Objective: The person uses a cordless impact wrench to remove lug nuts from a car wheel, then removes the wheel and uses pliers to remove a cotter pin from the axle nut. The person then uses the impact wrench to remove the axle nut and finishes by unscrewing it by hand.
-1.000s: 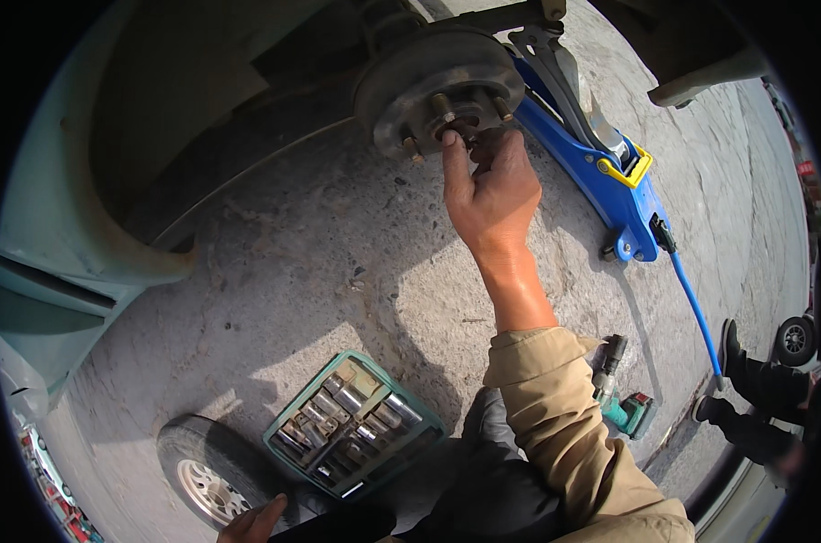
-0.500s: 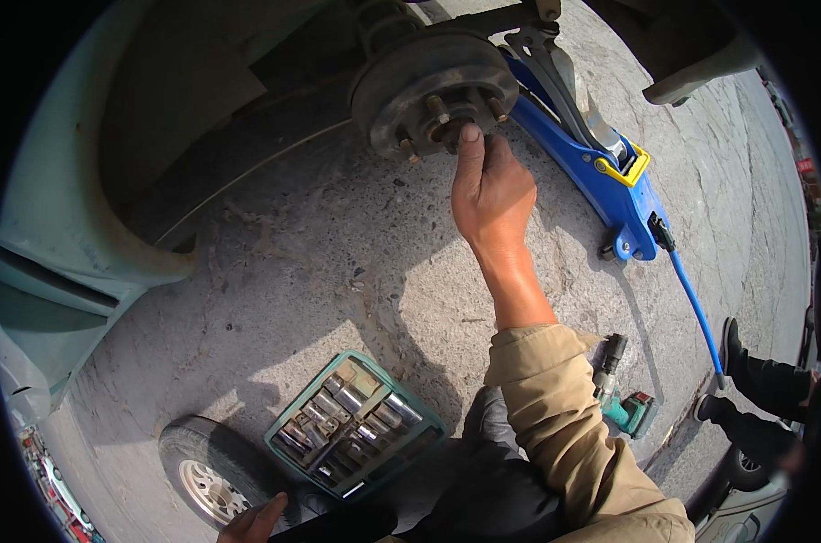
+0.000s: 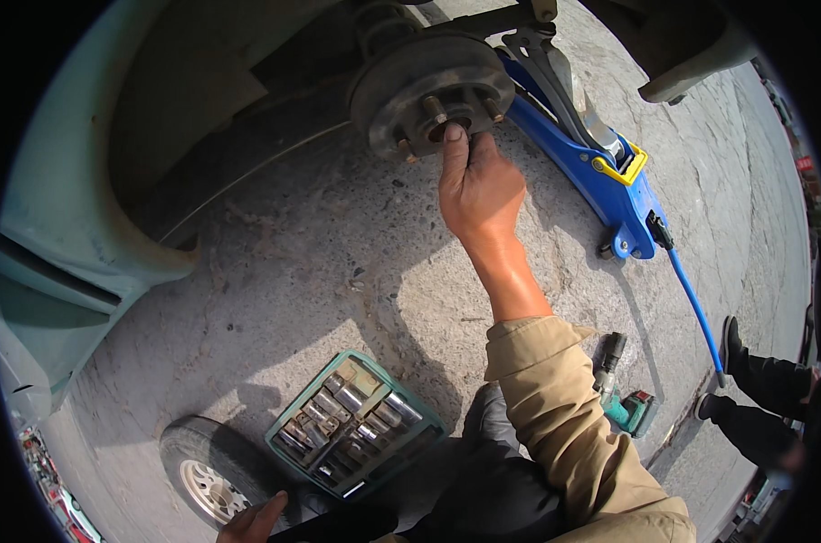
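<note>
Below the wheel arch, a dark brake drum with a wheel hub (image 3: 428, 86) shows several threaded studs around its centre hole. My right hand (image 3: 484, 190) reaches up to that hole, thumb at its lower edge and fingers curled. Whatever lies between thumb and fingertips is hidden. At the bottom edge my left hand (image 3: 252, 520) is partly in view beside a tyre on a silver rim (image 3: 189, 452), a finger stretched out. Whether it touches the tyre I cannot tell.
A blue floor jack (image 3: 569, 176) with a long handle stands right of the hub. A green socket case (image 3: 356, 356) lies open near my legs, holding several sockets. To my right lies a teal cordless impact wrench (image 3: 623, 412). Another person's legs (image 3: 754, 430) are at far right.
My right hand has shifted slightly left at the hub's centre, and more of the hole shows above the thumb. My left hand has barely moved.
</note>
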{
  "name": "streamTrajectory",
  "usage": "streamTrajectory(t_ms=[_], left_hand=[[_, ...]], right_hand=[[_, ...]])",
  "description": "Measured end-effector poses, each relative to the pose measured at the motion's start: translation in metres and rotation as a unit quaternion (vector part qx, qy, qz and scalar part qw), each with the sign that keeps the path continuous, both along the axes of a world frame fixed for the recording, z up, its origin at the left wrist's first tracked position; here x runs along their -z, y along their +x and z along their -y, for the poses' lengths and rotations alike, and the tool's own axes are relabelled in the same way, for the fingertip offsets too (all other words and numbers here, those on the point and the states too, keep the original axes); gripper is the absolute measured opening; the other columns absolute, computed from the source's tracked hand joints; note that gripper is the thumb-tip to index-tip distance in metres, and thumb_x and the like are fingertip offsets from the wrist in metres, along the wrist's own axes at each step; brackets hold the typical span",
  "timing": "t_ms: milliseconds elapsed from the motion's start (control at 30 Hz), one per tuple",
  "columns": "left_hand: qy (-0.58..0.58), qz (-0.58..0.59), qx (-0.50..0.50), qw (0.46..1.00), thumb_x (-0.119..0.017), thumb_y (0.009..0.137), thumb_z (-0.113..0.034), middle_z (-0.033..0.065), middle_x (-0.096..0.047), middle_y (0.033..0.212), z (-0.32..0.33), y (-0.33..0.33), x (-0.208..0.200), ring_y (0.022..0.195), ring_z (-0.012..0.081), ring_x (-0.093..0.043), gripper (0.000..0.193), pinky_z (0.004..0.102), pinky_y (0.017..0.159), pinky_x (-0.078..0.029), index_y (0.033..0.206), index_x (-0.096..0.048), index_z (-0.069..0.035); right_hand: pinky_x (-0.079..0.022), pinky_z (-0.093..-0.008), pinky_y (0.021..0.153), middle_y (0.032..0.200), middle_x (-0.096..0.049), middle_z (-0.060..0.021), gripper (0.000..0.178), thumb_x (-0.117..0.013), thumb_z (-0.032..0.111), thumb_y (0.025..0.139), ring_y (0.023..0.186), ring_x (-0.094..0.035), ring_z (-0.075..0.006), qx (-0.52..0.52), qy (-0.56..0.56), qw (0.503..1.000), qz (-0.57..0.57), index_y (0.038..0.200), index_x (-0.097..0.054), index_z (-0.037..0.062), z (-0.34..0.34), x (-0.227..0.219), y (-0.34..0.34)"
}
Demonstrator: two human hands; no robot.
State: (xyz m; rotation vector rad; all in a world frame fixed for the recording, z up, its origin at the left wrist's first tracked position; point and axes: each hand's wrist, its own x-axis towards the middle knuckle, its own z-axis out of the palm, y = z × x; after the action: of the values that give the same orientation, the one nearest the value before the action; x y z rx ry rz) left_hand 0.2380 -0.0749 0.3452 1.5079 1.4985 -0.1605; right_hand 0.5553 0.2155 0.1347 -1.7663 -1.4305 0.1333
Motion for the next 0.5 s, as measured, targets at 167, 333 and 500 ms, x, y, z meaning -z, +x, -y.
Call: streamTrajectory(t_ms=[167,333,500], left_hand=[[0.000,-0.005,0.001,1.000,-0.076,0.090,-0.012,0.0279,-0.064,0.135,0.001,0.001,-0.001,0.122,0.0480,-0.062,0.058,0.0484,0.103,-0.051,0.142,-0.054,0.002],[0.008,-0.006,0.007,1.000,-0.077,0.090,-0.013,0.0279,-0.064,0.134,0.001,-0.001,0.001,0.121,0.0481,-0.063,0.059,0.0482,0.103,-0.051,0.142,-0.054,0.003],[0.009,-0.007,0.002,1.000,-0.077,0.090,-0.013,0.0277,-0.064,0.135,0.001,0.000,-0.002,0.121,0.0475,-0.063,0.058,0.0479,0.103,-0.052,0.142,-0.055,0.003]], right_hand=[[-0.049,-0.0424,0.053,0.064,-0.066,-0.0162,0.061,-0.044,0.051,0.109,0.057,-0.066,-0.0308,-0.060,-0.055,0.922,-0.379,0.086,-0.065,-0.0016,-0.004,-0.001,-0.003],[-0.044,-0.0336,0.051,0.064,-0.062,-0.0096,0.062,-0.045,0.058,0.108,0.052,-0.054,-0.0191,-0.060,-0.134,0.781,-0.607,0.095,-0.067,0.0009,-0.004,-0.007,-0.004],[-0.051,-0.0428,0.056,0.068,-0.068,-0.0163,0.055,-0.054,0.054,0.105,0.060,-0.068,-0.0351,-0.038,-0.025,0.998,0.044,0.098,-0.066,0.0004,0.010,-0.018,0.012]])
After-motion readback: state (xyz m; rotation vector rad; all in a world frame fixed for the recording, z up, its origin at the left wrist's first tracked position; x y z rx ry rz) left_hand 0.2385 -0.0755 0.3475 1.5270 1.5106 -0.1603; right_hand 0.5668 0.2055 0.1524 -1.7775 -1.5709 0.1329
